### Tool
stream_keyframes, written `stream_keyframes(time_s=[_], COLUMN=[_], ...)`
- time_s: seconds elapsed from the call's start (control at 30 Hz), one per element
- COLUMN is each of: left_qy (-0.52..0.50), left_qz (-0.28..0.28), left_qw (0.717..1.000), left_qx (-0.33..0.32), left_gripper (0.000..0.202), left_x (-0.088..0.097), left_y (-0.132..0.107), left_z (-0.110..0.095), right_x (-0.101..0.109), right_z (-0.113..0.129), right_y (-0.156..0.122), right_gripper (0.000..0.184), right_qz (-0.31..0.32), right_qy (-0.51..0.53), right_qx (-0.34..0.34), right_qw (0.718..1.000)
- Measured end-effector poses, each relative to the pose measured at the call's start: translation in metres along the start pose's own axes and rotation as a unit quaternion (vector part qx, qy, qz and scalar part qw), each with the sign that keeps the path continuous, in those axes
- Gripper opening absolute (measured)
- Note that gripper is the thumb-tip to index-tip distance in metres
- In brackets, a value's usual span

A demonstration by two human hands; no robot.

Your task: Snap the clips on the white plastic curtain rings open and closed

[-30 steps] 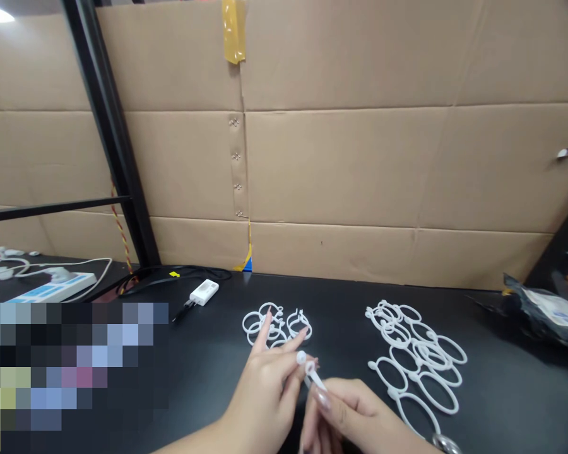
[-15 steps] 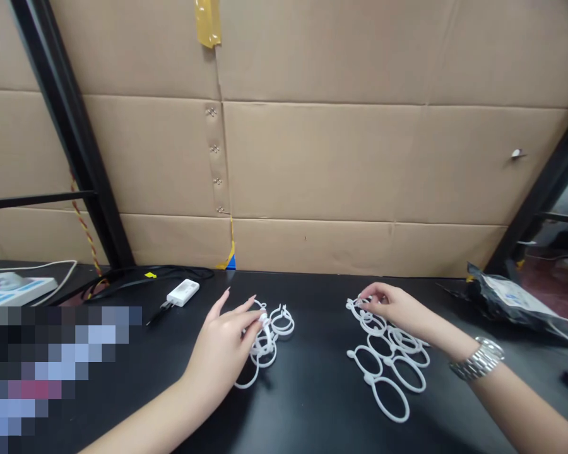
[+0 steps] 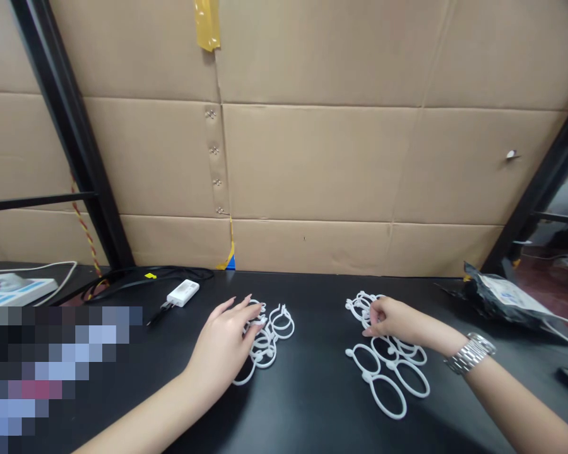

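Note:
White plastic rings with small knobs, some joined together, lie in two groups on the black table. My left hand (image 3: 224, 340) is at the left group of rings (image 3: 282, 334), its thumb and index finger closed on a white ring there. The palm side and part of that group are hidden behind the hand. Over on the right, my right hand (image 3: 390, 320), with a metal watch (image 3: 471, 353) on the wrist, pinches a white ring in the right group (image 3: 388, 413). Its curled fingers cover some rings, and others spread out in front of it.
A white charger (image 3: 183, 292) with a black plug lies at the back left, near black cables (image 3: 189, 271). Further left is a white power strip (image 3: 31, 291). A dark plastic package (image 3: 506, 299) rests at the back right. Cardboard (image 3: 312, 164) walls off the rear.
My right hand has shifted slightly toward me from the far end of its rings. At my left hand, the ring that stood raised at the fingertips now sits lower among the others.

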State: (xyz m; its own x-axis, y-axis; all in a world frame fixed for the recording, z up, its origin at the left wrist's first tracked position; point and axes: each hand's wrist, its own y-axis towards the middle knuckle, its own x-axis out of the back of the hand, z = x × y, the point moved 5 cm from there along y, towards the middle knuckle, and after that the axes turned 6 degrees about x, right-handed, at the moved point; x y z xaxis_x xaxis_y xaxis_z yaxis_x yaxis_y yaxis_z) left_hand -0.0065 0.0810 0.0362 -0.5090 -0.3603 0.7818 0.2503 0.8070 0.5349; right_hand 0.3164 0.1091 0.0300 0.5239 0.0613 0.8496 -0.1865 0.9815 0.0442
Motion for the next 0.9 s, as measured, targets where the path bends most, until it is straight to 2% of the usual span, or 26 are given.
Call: stream_keyframes(time_s=[0.3, 0.47, 0.57, 0.67, 0.77, 0.83, 0.9], left_qy=[-0.029, -0.049, -0.107, -0.204, -0.275, -0.287, -0.279], left_qz=[0.023, 0.039, 0.04, 0.027, 0.049, 0.071, 0.084], left_qw=[0.999, 0.998, 0.993, 0.976, 0.957, 0.952, 0.954], left_qx=[-0.012, 0.007, 0.036, 0.066, 0.077, 0.075, 0.067], left_gripper=[0.06, 0.066, 0.062, 0.046, 0.035, 0.031, 0.029], left_x=[-0.003, -0.006, 0.001, 0.014, 0.02, 0.018, 0.014], left_y=[-0.01, -0.013, -0.014, -0.015, -0.018, -0.019, -0.02], left_z=[-0.011, -0.015, -0.019, -0.026, -0.037, -0.043, -0.046], right_x=[0.013, 0.018, 0.022, 0.021, 0.005, -0.015, -0.038], right_z=[0.01, 0.012, 0.02, 0.046, 0.085, 0.116, 0.14], right_y=[0.001, 0.002, 0.0, -0.008, -0.023, -0.039, -0.055], right_gripper=[0.021, 0.026, 0.027, 0.024, 0.021, 0.018, 0.019], right_qz=[-0.019, -0.058, -0.107, -0.151, -0.157, -0.143, -0.126], right_qy=[0.045, 0.039, 0.024, 0.003, -0.021, -0.101, -0.199], right_qx=[0.031, 0.041, 0.053, 0.098, 0.172, 0.281, 0.378], right_qw=[0.998, 0.997, 0.993, 0.984, 0.972, 0.944, 0.895])
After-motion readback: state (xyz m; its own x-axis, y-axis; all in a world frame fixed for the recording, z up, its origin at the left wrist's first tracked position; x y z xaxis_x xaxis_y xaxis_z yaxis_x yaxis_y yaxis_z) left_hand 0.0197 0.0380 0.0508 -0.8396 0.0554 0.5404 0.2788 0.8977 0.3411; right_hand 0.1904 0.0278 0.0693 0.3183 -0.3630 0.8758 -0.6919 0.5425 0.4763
